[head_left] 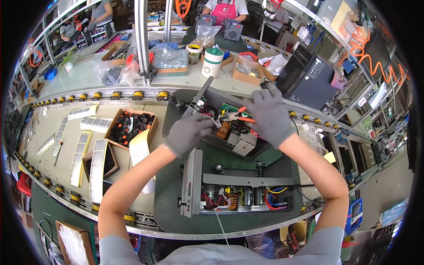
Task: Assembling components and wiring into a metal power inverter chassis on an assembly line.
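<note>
Grey gloves (270, 118): on both hands, forearms bare, both reaching over the farther of two opened units.
Right hand (268, 114): closed round orange-handled pliers (246, 119), their nose pointing left.
Left hand (187, 132): fingers drawn narrow at a small pale piece (217, 124), just beside the pliers' nose; cannot tell whether it is gripped.
Farther unit (243, 147): dark casing, top open, lying aslant on the bench (64, 170); copper coil (224, 129), green board (227, 108) inside.
Nearer unit (243, 180): on a green mat (165, 207), close to the body; bar running lengthwise, red, blue and yellow wires at right end.
Bench, left side: carton (153, 129) of black and orange pieces, printed strips (98, 170) around it.
Beyond the rollers (115, 95): white cup (212, 68), green lid; black case (304, 73) farther right.
</note>
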`<state>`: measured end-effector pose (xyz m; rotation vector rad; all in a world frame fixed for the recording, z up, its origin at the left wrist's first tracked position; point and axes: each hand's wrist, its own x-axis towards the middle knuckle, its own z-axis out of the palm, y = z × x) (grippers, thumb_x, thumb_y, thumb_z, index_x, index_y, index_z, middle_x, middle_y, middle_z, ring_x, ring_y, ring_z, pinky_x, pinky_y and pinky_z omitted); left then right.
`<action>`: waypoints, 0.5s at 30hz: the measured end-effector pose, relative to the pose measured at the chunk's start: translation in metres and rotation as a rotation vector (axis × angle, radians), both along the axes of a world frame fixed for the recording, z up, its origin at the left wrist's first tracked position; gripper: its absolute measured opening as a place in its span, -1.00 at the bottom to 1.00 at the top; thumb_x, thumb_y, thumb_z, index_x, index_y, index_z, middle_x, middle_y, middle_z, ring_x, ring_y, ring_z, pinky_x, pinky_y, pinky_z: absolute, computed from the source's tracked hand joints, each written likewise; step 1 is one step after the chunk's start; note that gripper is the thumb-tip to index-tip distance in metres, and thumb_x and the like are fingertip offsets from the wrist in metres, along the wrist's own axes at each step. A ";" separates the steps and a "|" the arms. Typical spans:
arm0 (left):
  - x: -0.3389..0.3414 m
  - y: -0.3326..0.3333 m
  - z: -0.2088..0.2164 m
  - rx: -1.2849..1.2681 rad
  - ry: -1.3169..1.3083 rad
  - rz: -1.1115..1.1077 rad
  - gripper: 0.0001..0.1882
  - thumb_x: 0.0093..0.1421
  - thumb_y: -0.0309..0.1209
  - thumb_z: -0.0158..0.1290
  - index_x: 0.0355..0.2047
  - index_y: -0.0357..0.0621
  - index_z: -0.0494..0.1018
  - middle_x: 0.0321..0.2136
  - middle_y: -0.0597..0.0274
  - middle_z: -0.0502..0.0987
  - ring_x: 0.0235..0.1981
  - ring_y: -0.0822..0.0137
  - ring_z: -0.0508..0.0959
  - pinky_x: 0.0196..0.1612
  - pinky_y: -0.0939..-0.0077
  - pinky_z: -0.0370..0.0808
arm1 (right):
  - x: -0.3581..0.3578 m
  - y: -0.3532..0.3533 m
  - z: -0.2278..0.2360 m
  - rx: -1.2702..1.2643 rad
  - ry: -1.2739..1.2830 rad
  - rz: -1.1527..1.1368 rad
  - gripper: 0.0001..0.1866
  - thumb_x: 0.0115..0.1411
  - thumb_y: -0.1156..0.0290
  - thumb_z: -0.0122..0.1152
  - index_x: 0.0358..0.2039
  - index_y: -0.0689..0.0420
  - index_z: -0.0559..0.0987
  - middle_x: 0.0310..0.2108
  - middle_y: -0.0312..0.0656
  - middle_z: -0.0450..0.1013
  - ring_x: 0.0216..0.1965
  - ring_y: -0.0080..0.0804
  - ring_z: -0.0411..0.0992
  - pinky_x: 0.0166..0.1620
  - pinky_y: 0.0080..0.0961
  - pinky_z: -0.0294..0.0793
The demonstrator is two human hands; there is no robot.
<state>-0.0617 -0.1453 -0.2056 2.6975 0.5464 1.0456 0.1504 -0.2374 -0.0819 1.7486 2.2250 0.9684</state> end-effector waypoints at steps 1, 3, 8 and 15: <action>-0.008 -0.002 -0.008 -0.076 0.002 0.035 -0.76 0.13 -0.34 0.07 -0.16 0.04 0.52 -0.28 0.21 0.51 -0.31 0.12 0.53 -0.27 0.32 0.48 | -0.004 0.009 -0.004 -0.005 -0.070 0.059 -0.60 -0.09 0.29 0.25 -0.17 0.00 0.48 -0.24 -0.24 0.35 -0.05 -0.32 0.32 0.18 -0.27 0.12; -0.015 -0.003 -0.014 -0.181 0.009 0.063 -0.73 0.16 -0.33 0.06 -0.12 -0.01 0.50 -0.27 0.18 0.51 -0.30 0.11 0.54 -0.27 0.35 0.49 | -0.012 0.026 -0.012 -0.011 -0.173 0.155 -0.73 0.01 0.41 0.11 -0.21 0.01 0.48 -0.24 -0.28 0.35 -0.06 -0.35 0.33 0.25 -0.18 0.05; -0.016 -0.008 -0.013 -0.245 0.000 0.035 -0.74 0.16 -0.33 0.06 -0.14 -0.06 0.50 -0.26 0.15 0.51 -0.30 0.10 0.54 -0.27 0.34 0.49 | -0.024 0.048 -0.020 -0.050 -0.308 0.274 -0.70 0.05 0.41 0.04 -0.15 0.02 0.42 -0.22 -0.27 0.36 -0.07 -0.37 0.34 0.25 -0.19 0.10; -0.016 -0.008 -0.020 -0.241 -0.096 0.030 -0.76 0.14 -0.35 0.08 -0.19 -0.10 0.51 -0.30 0.10 0.52 -0.30 0.05 0.53 -0.26 0.32 0.48 | -0.028 0.053 -0.030 -0.058 -0.310 0.431 -0.85 0.05 0.40 0.03 -0.32 0.00 0.48 -0.32 -0.31 0.37 -0.16 -0.39 0.36 0.04 -0.31 0.31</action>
